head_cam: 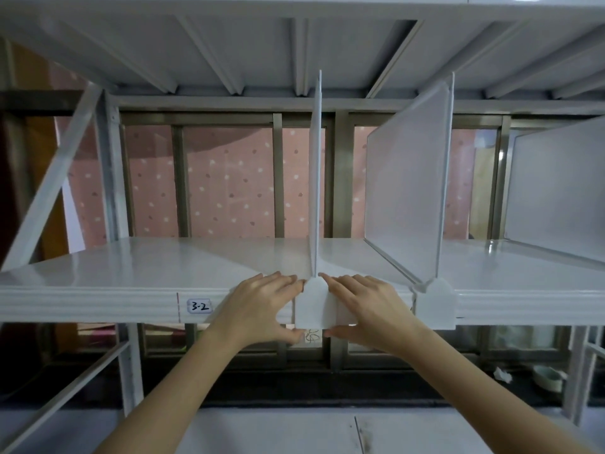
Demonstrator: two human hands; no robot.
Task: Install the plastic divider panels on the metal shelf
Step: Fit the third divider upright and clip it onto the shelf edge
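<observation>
White metal shelf (131, 267) fills the view, with a window and pink dotted curtain behind it. Both hands meet at its front lip, pinching the clip (312, 306) of an upright plastic divider panel (316, 178): the left hand (262, 309) has fingers on top and thumb below, and the right hand (363, 309) mirrors it. Right of that clip stand 2 more panels, the second divider (406, 198) clipped on, the third divider (556, 185) farther right. Left of the clip sits a label (199, 306) reading 3-2.
</observation>
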